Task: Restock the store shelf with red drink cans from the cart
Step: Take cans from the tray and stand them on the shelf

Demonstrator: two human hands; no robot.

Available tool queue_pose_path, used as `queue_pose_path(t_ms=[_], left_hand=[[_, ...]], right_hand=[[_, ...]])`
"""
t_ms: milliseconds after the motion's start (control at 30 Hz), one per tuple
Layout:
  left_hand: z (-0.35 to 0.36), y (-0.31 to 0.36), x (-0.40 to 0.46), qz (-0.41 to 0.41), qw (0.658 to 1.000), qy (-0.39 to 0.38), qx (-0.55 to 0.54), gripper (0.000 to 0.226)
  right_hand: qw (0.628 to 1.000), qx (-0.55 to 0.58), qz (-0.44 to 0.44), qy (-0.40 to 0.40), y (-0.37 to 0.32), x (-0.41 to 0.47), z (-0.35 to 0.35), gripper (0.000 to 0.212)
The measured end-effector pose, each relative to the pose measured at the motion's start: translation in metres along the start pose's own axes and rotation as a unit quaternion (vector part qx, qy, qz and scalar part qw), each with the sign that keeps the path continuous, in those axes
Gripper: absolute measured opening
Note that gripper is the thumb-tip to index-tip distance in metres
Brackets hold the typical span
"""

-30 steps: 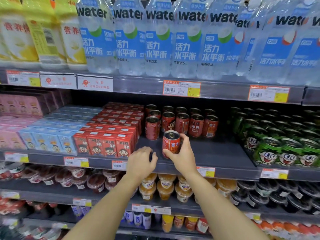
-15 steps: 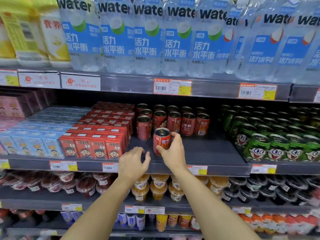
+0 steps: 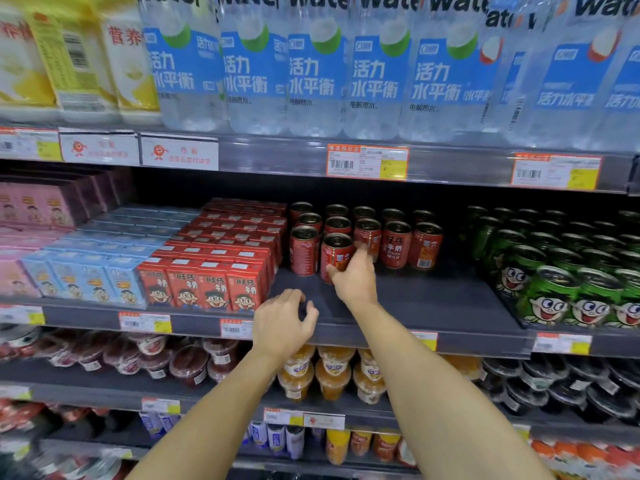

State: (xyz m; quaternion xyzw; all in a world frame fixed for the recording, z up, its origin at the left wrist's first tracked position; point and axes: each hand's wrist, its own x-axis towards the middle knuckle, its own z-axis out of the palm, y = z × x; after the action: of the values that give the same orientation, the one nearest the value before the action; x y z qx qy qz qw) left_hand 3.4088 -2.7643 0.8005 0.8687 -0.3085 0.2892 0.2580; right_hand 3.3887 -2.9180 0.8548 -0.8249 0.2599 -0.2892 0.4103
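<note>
Head view: right hand (image 3: 353,282) holds a red can (image 3: 335,256) by its side wall, thumb at the lower front, fingers round the far side. Can stands upright on the middle shelf (image 3: 415,306), just right of the front can (image 3: 304,250) of the red group. Left hand (image 3: 281,322) hovers over the shelf lip, fingers loosely curled, holding nothing. Judgement: can is rigid, smooth, moderately heavy if full; mid-body side hold suits it. Bare shelf in front and right; green cans (image 3: 561,292) well apart; red cartons (image 3: 207,282) crowd the left.
</note>
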Motion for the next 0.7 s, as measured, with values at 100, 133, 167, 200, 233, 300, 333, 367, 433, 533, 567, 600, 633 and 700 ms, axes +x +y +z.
queue_pose_path(t_ms=[100, 133, 167, 200, 233, 300, 333, 367, 433, 533, 567, 600, 633, 700], left_hand=[[-0.005, 0.002, 0.001, -0.017, 1.000, -0.014, 0.003, 0.025], [-0.006, 0.002, 0.001, -0.019, 1.000, -0.019, 0.005, 0.024], [-0.007, 0.002, 0.001, -0.017, 1.000, -0.021, 0.007, 0.023], [-0.007, 0.002, 0.000, -0.015, 1.000, -0.020, 0.008, 0.024], [-0.008, 0.002, 0.000, -0.013, 1.000, -0.017, 0.010, 0.025], [-0.007, 0.002, -0.001, -0.010, 1.000, -0.012, 0.011, 0.030], [-0.006, 0.001, -0.002, -0.009, 1.000, -0.008, 0.009, 0.032], [-0.005, 0.000, -0.002, -0.008, 1.000, -0.005, 0.006, 0.034], [-0.005, 0.000, -0.003, -0.008, 1.000, -0.003, -0.001, 0.034], [-0.006, 0.001, -0.003, -0.013, 1.000, -0.026, -0.001, 0.029], [-0.007, 0.001, -0.003, -0.015, 0.999, -0.036, 0.000, 0.026], [-0.009, 0.002, -0.003, -0.018, 0.999, -0.044, 0.001, 0.023], [-0.011, 0.003, -0.002, -0.021, 0.999, -0.050, 0.002, 0.021], [-0.015, 0.004, 0.000, -0.032, 0.997, -0.064, 0.002, 0.018]], right_hand=[[1.000, -0.013, 0.004, 0.008, -0.001, 0.007, 0.007, 0.067], [1.000, -0.014, 0.005, 0.008, -0.001, 0.009, 0.008, 0.067], [1.000, -0.015, 0.005, 0.007, 0.000, 0.011, 0.009, 0.067], [1.000, -0.017, 0.003, 0.006, 0.000, 0.013, 0.010, 0.067], [1.000, -0.020, 0.001, 0.005, 0.000, 0.013, 0.010, 0.067], [1.000, -0.030, -0.004, 0.006, -0.001, 0.014, 0.011, 0.065], [0.999, -0.034, -0.005, 0.007, -0.001, 0.014, 0.011, 0.065], [0.999, -0.035, -0.007, 0.008, -0.002, 0.014, 0.011, 0.064], [0.999, -0.037, -0.011, 0.010, -0.002, 0.015, 0.011, 0.065], [0.999, -0.041, -0.003, 0.001, -0.002, 0.017, 0.010, 0.067], [0.999, -0.043, 0.002, -0.005, -0.002, 0.018, 0.009, 0.068], [0.999, -0.047, 0.010, -0.012, -0.004, 0.018, 0.007, 0.069], [0.999, -0.049, 0.013, -0.018, -0.005, 0.019, 0.006, 0.071], [0.998, -0.052, 0.017, -0.026, -0.010, 0.018, 0.005, 0.073]])
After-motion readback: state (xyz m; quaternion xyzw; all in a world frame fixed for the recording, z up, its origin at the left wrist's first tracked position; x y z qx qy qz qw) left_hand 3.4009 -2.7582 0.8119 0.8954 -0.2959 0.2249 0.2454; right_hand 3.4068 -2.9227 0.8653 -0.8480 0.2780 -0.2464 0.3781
